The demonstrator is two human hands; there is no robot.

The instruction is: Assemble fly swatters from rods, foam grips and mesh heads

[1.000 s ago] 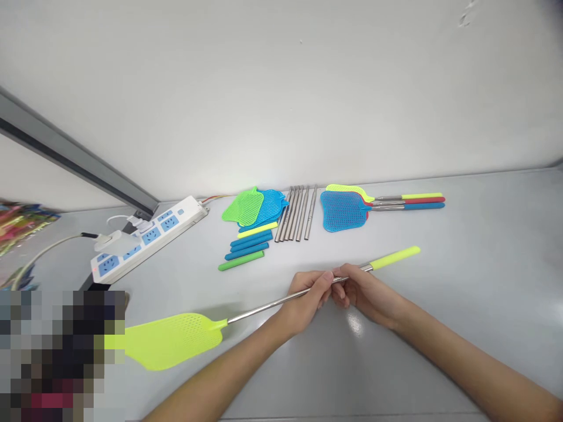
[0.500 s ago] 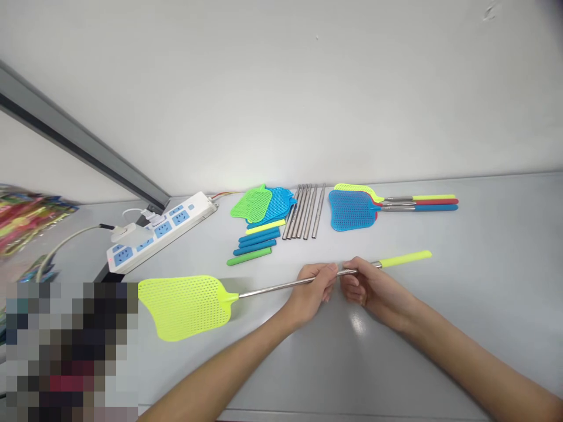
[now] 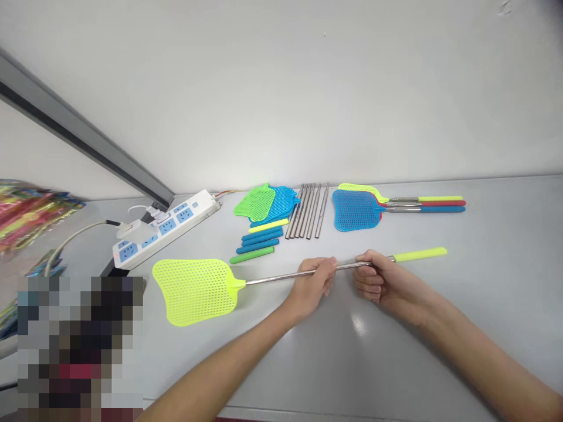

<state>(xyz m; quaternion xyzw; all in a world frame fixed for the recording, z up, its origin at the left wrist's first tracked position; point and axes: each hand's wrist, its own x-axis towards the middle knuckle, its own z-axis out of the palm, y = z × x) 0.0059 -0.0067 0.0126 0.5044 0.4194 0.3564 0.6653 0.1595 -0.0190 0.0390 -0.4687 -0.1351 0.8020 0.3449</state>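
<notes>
A yellow-green fly swatter [image 3: 197, 291] lies across the front of me, its perforated head to the left and its yellow handle grip to the right. My left hand [image 3: 313, 286] is closed around the metal rod, a little left of its middle. Farther right, my right hand [image 3: 376, 280] pinches the same rod just short of the handle grip, the other fingers curled in. Between the two hands a short stretch of bare rod shows. Beyond them lie several loose metal rods [image 3: 311, 212], with several coloured handle grips [image 3: 259, 239] to their left.
At the back, a green swatter head [image 3: 255, 203] overlaps a blue one [image 3: 281, 203]. Several whole swatters [image 3: 357, 210] are stacked at back right. A white power strip [image 3: 169, 228] with plugs and cables stands left. Plastic-wrapped items [image 3: 30, 214] lie at the far left.
My hands have moved apart along the rod, the right one shifting right, so more rod shows between them. The handle end has moved right and the swatter head appears slightly higher.
</notes>
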